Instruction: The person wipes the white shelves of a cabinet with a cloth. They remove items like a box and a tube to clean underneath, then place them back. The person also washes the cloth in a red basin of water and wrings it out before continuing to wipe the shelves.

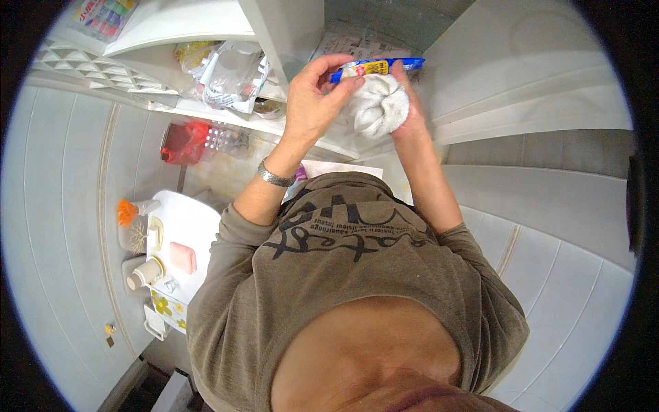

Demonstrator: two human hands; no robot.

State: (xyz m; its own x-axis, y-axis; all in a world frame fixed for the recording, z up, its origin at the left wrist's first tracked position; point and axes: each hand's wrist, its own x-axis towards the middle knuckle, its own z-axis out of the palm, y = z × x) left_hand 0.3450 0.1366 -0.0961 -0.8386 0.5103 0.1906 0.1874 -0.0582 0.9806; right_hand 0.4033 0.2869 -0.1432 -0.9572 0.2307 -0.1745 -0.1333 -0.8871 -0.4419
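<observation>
Near the top centre, my left hand point(316, 98), with a metal watch on its wrist, grips the left end of a small blue and yellow plastic packet point(378, 68) between thumb and fingers. My right hand point(410, 105) holds a bunched white cloth point(380, 108) just below the packet. A finger or thumb of that hand also lies over the packet's right part. The cloth hides most of the right palm and fingers. The packet bears printing; whether it is torn cannot be told.
An open white cabinet door point(504, 77) stands at right. White shelves point(206, 110) at left hold plastic bags point(231, 77). Below them lies a red bag point(190, 141). At lower left, a white table point(190, 221) bears a pink box point(183, 257) and a beige cup point(148, 271).
</observation>
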